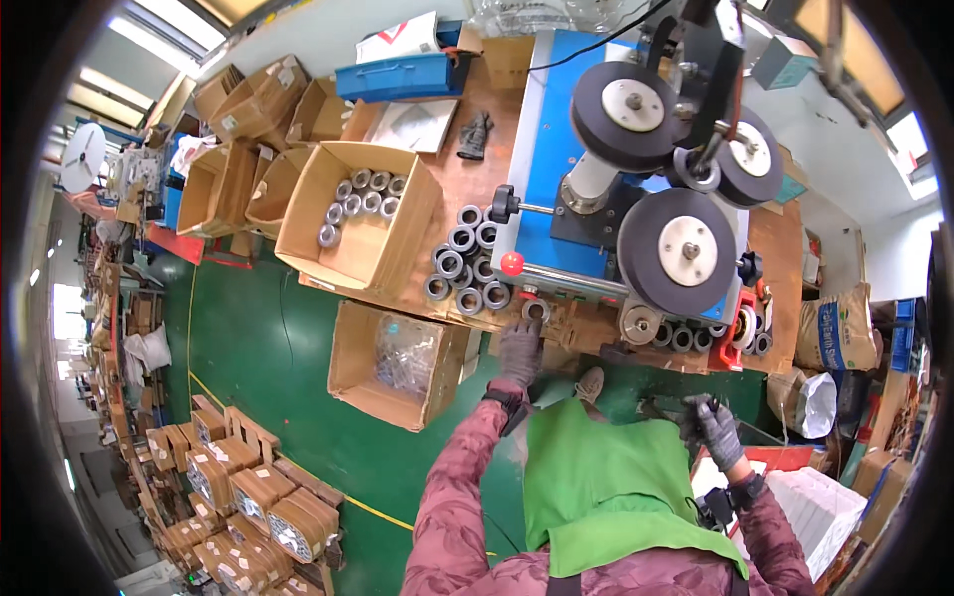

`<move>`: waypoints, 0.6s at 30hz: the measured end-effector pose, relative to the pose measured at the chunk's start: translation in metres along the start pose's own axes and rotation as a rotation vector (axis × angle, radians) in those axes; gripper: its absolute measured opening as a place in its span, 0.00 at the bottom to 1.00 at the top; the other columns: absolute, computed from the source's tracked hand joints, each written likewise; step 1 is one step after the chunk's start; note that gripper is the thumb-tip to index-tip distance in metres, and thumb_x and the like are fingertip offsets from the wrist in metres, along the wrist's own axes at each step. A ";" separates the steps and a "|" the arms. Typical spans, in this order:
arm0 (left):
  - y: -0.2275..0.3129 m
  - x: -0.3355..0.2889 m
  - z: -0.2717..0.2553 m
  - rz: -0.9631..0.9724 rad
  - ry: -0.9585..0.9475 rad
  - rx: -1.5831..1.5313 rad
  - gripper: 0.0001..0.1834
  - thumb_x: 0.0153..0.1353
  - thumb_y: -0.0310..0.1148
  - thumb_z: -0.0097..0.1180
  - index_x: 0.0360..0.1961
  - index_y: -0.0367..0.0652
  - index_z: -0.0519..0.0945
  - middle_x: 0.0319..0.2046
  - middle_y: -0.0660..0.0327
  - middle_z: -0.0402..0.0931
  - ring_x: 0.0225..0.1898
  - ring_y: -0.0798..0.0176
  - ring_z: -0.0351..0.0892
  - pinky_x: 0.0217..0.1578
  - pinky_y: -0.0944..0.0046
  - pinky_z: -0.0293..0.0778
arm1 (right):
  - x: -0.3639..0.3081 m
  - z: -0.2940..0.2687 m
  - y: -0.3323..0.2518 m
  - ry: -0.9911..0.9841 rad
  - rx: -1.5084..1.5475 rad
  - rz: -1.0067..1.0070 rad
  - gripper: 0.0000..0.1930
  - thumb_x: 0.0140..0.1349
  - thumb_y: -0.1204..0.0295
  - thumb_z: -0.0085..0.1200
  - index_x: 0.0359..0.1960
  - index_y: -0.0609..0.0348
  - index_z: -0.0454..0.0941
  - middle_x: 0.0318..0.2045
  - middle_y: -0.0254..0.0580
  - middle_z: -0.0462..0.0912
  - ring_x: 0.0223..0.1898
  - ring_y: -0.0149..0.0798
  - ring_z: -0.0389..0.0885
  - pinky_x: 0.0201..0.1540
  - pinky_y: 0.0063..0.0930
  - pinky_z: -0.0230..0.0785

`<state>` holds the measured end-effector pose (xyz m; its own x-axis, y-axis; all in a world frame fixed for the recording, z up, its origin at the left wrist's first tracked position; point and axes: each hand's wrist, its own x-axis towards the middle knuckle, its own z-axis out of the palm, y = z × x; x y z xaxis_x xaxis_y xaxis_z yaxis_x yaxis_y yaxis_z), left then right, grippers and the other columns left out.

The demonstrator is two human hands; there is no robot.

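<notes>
My left hand [521, 355], in a grey glove, reaches to the bench's front edge. Its fingertips close on the near side of a metal ring [537, 309] below the machine's red-knobbed lever. My right hand [717, 432], also gloved, is raised to the right of my green apron. Its fingers are curled, with a small dark thing at their tips that I cannot make out. Left of the machine, several thick metal rings [462, 238] lie piled on the wooden bench [422, 273]. A blue-topped machine [537, 129] with large dark wheels [679, 250] stands ahead.
An open cardboard box [328, 214] holds several rings at the left; below it, another box [383, 363] contains clear plastic. More rings [682, 338] lie under the machine's right front. A dark glove [475, 136] and a blue toolbox [397, 77] are farther back. Green floor lies below.
</notes>
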<state>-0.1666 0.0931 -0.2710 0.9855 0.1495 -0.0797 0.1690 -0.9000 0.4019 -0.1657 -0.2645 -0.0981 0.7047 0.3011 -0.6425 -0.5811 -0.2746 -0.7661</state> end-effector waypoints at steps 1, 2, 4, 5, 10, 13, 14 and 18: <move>-0.008 0.011 0.011 -0.011 0.001 -0.006 0.22 0.46 0.32 0.53 0.46 0.47 0.72 0.40 0.55 0.73 0.46 0.54 0.70 0.50 0.56 0.63 | 0.001 0.001 0.004 -0.006 -0.010 0.005 0.21 0.63 0.55 0.42 0.46 0.61 0.68 0.30 0.42 0.78 0.21 0.30 0.77 0.19 0.18 0.71; -0.018 0.015 0.026 0.107 0.104 0.107 0.23 0.44 0.32 0.54 0.46 0.46 0.71 0.43 0.56 0.72 0.48 0.53 0.68 0.50 0.54 0.61 | 0.002 0.004 0.008 -0.027 -0.025 0.053 0.20 0.63 0.56 0.42 0.46 0.61 0.68 0.30 0.41 0.78 0.21 0.30 0.77 0.19 0.19 0.71; -0.028 0.022 0.043 0.220 0.203 0.213 0.24 0.42 0.31 0.55 0.45 0.45 0.71 0.45 0.57 0.70 0.50 0.53 0.65 0.50 0.52 0.60 | 0.006 0.008 0.011 -0.067 -0.044 0.127 0.17 0.64 0.61 0.41 0.44 0.62 0.69 0.29 0.41 0.78 0.22 0.30 0.76 0.21 0.19 0.71; -0.028 0.025 0.044 0.223 0.204 0.249 0.24 0.42 0.30 0.55 0.45 0.46 0.71 0.44 0.56 0.71 0.49 0.51 0.66 0.50 0.52 0.60 | 0.009 0.010 0.010 -0.066 -0.051 0.133 0.17 0.64 0.61 0.41 0.44 0.62 0.69 0.29 0.41 0.78 0.22 0.30 0.76 0.21 0.19 0.71; -0.015 0.022 0.013 -0.235 -0.087 -0.207 0.24 0.45 0.28 0.56 0.47 0.42 0.70 0.44 0.53 0.72 0.44 0.52 0.72 0.49 0.56 0.67 | 0.037 0.033 -0.009 -0.209 -0.478 -0.124 0.11 0.61 0.68 0.45 0.39 0.63 0.72 0.27 0.41 0.77 0.24 0.32 0.74 0.29 0.23 0.68; -0.012 -0.030 -0.019 -0.644 -0.135 -1.608 0.24 0.48 0.32 0.60 0.48 0.39 0.69 0.43 0.55 0.71 0.44 0.59 0.72 0.45 0.61 0.71 | 0.061 0.067 -0.022 -0.316 -0.781 -0.436 0.10 0.59 0.69 0.47 0.38 0.62 0.73 0.25 0.44 0.75 0.26 0.36 0.74 0.30 0.29 0.67; -0.006 -0.046 -0.038 -0.652 -0.110 -1.598 0.24 0.48 0.32 0.60 0.48 0.39 0.69 0.43 0.55 0.71 0.44 0.59 0.72 0.45 0.61 0.71 | 0.069 0.087 -0.029 -0.348 -0.833 -0.478 0.10 0.59 0.69 0.47 0.38 0.61 0.74 0.24 0.45 0.73 0.27 0.38 0.74 0.31 0.31 0.67; 0.019 -0.100 -0.112 -0.459 0.043 -1.824 0.26 0.50 0.38 0.60 0.49 0.37 0.67 0.42 0.57 0.70 0.44 0.63 0.71 0.44 0.64 0.71 | 0.077 0.179 -0.057 -0.227 -0.484 -0.845 0.12 0.61 0.64 0.46 0.38 0.59 0.75 0.24 0.43 0.74 0.23 0.34 0.73 0.29 0.29 0.66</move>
<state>-0.2609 0.1067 -0.1530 0.8609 0.2552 -0.4401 0.1597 0.6859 0.7100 -0.1512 -0.0621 -0.1067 0.6864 0.7226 0.0823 0.3385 -0.2173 -0.9155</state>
